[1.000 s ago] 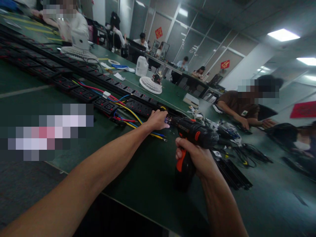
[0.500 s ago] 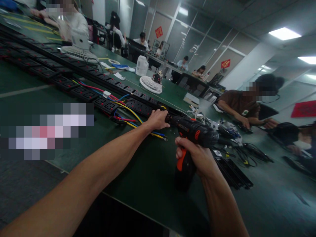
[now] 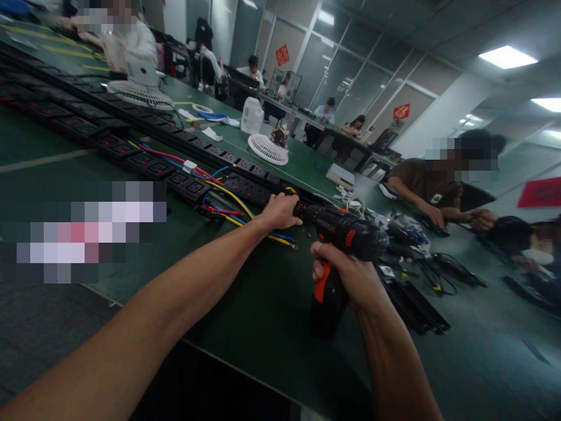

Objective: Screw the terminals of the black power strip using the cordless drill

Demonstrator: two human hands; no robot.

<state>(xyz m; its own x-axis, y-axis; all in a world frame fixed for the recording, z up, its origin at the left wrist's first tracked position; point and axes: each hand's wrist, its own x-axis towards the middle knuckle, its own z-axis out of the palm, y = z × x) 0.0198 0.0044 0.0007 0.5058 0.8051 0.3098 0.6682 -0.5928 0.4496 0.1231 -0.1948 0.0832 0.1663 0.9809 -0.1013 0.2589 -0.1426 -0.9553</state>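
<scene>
My right hand [image 3: 344,266] is wrapped round the grip of a black and orange cordless drill [image 3: 339,228]. The drill lies level, its chuck pointing left at the end of a long black power strip [image 3: 245,190] with rows of sockets. Over that end is my left hand [image 3: 283,210], its fingers closed on the strip right beside the chuck. What the drill's tip touches is hidden behind the left hand. Red, blue and yellow wires [image 3: 236,202] come out of the strips, and some loose wire ends [image 3: 284,240] lie just below my left wrist.
More socket strips [image 3: 65,120] run to the far left. Beyond them stand a white fan part [image 3: 268,150] and a white plastic jug [image 3: 252,116]. To the right lie tangled cables [image 3: 442,272] and black rails [image 3: 416,307]. A person in a brown shirt [image 3: 421,184] works across the table.
Almost nothing differs. Both hands and the drill keep their places, while the view shifts very slightly. The co-worker across the table has moved a little.
</scene>
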